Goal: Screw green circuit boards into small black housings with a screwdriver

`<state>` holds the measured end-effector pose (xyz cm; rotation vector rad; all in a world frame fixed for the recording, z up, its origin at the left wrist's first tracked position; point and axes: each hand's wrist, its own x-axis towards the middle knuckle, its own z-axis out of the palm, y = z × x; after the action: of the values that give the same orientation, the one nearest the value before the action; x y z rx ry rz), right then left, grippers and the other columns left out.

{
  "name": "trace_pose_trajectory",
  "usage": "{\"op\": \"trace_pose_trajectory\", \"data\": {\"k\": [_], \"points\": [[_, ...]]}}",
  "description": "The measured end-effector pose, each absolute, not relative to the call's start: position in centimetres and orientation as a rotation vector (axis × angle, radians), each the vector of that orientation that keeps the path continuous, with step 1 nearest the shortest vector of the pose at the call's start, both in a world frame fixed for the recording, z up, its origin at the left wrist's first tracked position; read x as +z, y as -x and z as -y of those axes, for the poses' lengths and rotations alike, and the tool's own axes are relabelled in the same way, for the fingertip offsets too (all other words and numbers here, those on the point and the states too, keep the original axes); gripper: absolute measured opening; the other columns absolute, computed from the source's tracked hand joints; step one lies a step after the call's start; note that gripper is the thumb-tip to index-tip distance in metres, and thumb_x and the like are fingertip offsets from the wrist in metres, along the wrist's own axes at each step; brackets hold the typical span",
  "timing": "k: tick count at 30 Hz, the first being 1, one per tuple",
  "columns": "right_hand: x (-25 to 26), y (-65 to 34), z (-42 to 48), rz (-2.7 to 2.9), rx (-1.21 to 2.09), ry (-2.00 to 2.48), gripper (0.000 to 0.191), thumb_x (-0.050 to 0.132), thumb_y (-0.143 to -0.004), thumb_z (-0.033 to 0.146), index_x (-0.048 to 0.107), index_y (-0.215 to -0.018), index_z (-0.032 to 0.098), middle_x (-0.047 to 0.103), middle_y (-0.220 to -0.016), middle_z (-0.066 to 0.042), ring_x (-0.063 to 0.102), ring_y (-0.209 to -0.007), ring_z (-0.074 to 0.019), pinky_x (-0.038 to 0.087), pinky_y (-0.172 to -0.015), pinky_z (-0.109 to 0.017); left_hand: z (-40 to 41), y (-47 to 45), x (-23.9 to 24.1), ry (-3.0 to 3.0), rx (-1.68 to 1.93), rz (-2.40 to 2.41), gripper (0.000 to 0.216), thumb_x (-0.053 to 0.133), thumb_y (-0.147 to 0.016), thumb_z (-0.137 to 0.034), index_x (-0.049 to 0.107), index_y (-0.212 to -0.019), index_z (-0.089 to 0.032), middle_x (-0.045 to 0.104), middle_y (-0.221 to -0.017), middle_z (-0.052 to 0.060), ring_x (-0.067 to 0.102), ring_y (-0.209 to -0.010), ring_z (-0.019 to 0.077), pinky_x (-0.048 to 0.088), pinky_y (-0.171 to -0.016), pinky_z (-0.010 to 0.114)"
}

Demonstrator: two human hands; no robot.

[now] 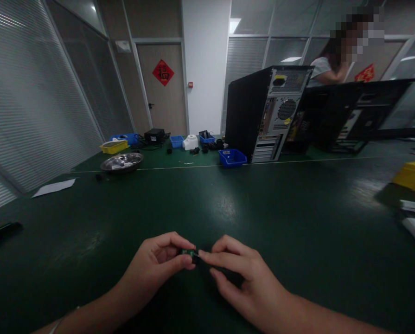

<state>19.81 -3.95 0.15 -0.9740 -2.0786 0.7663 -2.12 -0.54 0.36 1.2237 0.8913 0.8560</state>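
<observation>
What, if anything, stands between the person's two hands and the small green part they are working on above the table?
Nothing visible does. The left hand pinches the small green part directly, and the right hand touches its other end with a fingertip, above the bare green table.

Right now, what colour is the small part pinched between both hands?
Green with a dark end, the small part, seen in the head view.

Office workroom with glass partitions and a long dark green counter

Slatted blinds behind glass on the left; beige door bearing a red diamond sign at the far end, beside a white wall. Ceiling light panels overhead, glare on the counter top. Black computer tower, blue bins, yellow tray and steel dish along the far edge.
</observation>
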Motion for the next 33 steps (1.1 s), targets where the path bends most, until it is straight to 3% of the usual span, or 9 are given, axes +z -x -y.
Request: {"op": "trace_pose_trajectory", "data": {"k": [6,13,22,28,31,33], "points": [[0.2,-20.1,4.1,2.116,0.784,0.963,0.041,0.055,-0.088,0.012,0.066,-0.124,0.026,0.062,-0.099,-0.005,0.063,-0.081,-0.0155,0.05,-0.069,-0.026,0.7,2.1,0.2,-1.27,0.787,-0.902,0.018,0.082,-0.073,-0.021,0.074,-0.087,-0.014,0.073,-0.078,0.002,0.069,-0.074,0.0159,0.055,-0.073,0.027],[-0.1,-20.1,3.5,1.975,0.848,0.949,0.034,0.056,-0.087,0.012,0.072,-0.116,0.019,0.064,-0.09,-0.007,0.064,-0.08,-0.0176,0.05,-0.07,-0.029,0.0,2.8,0.1,-1.364,0.705,-0.909,0.016,0.073,-0.082,-0.027,0.071,-0.092,-0.014,0.071,-0.08,0.003,0.067,-0.073,0.0167,0.051,-0.071,0.028],[-0.4,-20.7,2.5,1.83,0.843,1.068,0.03,0.056,-0.09,0.016,0.072,-0.114,0.019,0.067,-0.088,-0.006,0.064,-0.08,-0.0176,0.049,-0.071,-0.03,0.9,2.9,1.2,-2.092,0.399,-0.77,0.01,0.069,-0.086,-0.025,0.075,-0.094,-0.024,0.066,-0.095,0.005,0.058,-0.099,0.0222,0.045,-0.09,0.034],[-0.4,-20.8,2.6,1.839,0.846,1.058,0.029,0.055,-0.091,0.015,0.07,-0.115,0.02,0.067,-0.094,-0.006,0.064,-0.086,-0.0184,0.05,-0.076,-0.031,0.8,2.9,0.9,-2.135,0.481,-0.848,0.027,0.06,-0.091,-0.023,0.066,-0.117,-0.028,0.061,-0.113,0.006,0.055,-0.106,0.024,0.044,-0.09,0.035],[-0.5,-20.9,2.7,1.825,0.813,1.075,0.031,0.055,-0.092,0.016,0.064,-0.121,0.02,0.066,-0.1,-0.006,0.063,-0.091,-0.0189,0.049,-0.08,-0.032,1.1,3.0,1.1,-2.225,0.571,-0.997,0.015,0.055,-0.093,-0.028,0.064,-0.102,-0.021,0.062,-0.096,0.006,0.056,-0.092,0.0236,0.042,-0.084,0.036],[-0.6,-20.9,2.8,1.848,0.78,1.079,0.033,0.058,-0.09,0.018,0.062,-0.123,0.02,0.064,-0.102,-0.006,0.061,-0.093,-0.0196,0.049,-0.082,-0.032,1.5,2.8,1.3,-2.333,0.527,-1.081,0.018,0.062,-0.088,-0.037,0.061,-0.089,-0.019,0.06,-0.083,0.004,0.053,-0.079,0.0226,0.04,-0.075,0.035]]}}
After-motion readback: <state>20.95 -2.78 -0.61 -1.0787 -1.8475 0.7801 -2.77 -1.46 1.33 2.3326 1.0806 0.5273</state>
